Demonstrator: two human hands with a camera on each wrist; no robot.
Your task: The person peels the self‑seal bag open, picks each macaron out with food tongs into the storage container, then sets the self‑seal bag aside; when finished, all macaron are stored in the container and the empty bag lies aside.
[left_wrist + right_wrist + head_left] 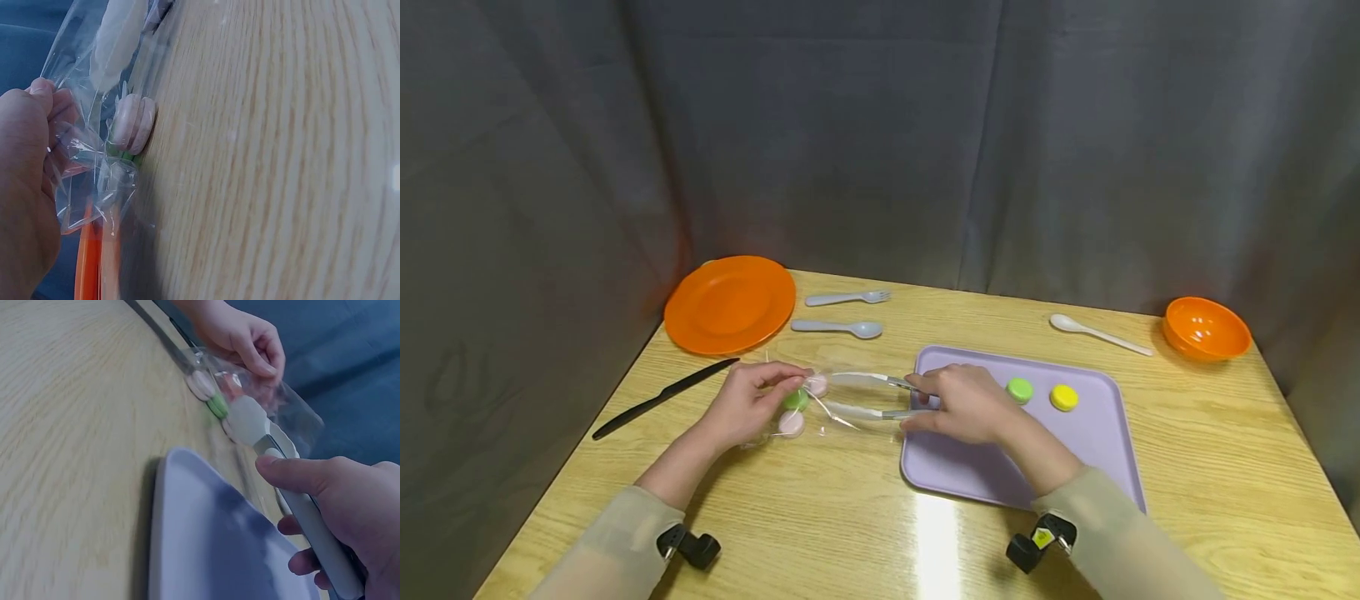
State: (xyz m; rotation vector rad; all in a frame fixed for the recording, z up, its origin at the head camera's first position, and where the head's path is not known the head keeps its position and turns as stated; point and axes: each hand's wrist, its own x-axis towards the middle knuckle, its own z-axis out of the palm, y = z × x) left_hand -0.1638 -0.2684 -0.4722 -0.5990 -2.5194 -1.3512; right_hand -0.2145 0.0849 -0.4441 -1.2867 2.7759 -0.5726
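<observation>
My left hand [748, 400] pinches a clear plastic bag [78, 150] near the left middle of the table. Inside lie a green macaron [796, 400] and pink macarons [792, 423], one of them also visible in the left wrist view. From the right, my right hand [966, 404] grips a pair of tongs [312, 537] with grey handles and white tips. Those tips [247, 419] are spread apart and reach into the bag, with no macaron visible between them. Beneath the right hand is a lilac tray [955, 471], bearing a green macaron [1019, 390] and a yellow one [1063, 397].
An orange plate [730, 304] stands at the back left, beside a grey fork [842, 298] and a grey spoon [831, 327]. Left of my left hand lies a black knife [666, 397]. A white spoon [1101, 334] and an orange bowl [1207, 329] are at the back right.
</observation>
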